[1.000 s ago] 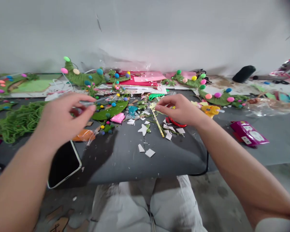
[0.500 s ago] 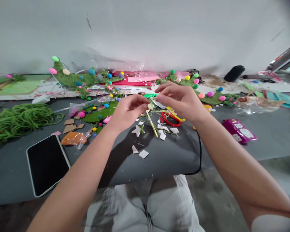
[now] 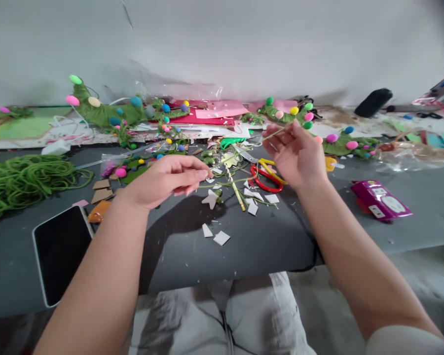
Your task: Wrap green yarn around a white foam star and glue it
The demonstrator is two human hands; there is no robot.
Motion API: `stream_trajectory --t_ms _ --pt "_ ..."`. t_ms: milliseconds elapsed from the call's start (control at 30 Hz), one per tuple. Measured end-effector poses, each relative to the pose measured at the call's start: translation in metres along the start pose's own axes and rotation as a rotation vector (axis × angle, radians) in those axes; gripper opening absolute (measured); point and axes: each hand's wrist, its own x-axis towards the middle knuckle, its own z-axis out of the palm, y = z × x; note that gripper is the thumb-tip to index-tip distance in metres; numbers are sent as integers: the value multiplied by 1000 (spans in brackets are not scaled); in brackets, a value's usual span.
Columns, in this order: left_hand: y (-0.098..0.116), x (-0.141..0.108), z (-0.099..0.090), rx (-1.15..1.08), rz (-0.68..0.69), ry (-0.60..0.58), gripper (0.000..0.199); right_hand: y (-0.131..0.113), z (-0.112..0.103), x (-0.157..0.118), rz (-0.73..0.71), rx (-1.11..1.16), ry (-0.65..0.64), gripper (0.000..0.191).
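Note:
My right hand (image 3: 298,155) is raised with the palm partly turned up, its thumb and forefinger pinching a strand of green yarn (image 3: 272,135). My left hand (image 3: 170,180) is lower, thumb pressed to the curled fingers. A length of the yarn leaves its fingertips toward the right; anything else inside that grip is hidden. Between and below the hands lie a yellow pencil-like stick (image 3: 235,190), a white star-shaped piece (image 3: 210,199) with some green on it, and white scraps (image 3: 222,237). Scissors with red and yellow handles (image 3: 267,183) rest beside my right wrist.
A heap of green yarn (image 3: 33,182) and a phone (image 3: 62,254) lie at left. Green pompom-covered shapes (image 3: 107,111) stand along the back, with pink paper (image 3: 220,109). At right are a purple packet (image 3: 381,199) and a black object (image 3: 373,102).
My hands have moved apart from close together. The left has gone left and down, the right has turned its palm up, and yarn now shows between them.

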Motion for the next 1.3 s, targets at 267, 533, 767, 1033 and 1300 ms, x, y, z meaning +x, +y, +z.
stream_trajectory --t_ms 267,533,767,1033,1300 --pt "8 -21 -4 -71 -140 -656 38 -35 -5 -12 142 227 -137 26" --pt "-17 7 1 704 -202 52 35 -22 -11 -19 112 -136 -424 24" --pt "-28 9 16 867 -264 -4 39 9 8 -27 129 -654 -654 21" --pt "-27 10 20 795 -161 57 26 38 26 -37 2 -770 -588 17" --pt "-18 13 30 458 64 154 25 38 28 -40 -128 -854 -417 16"
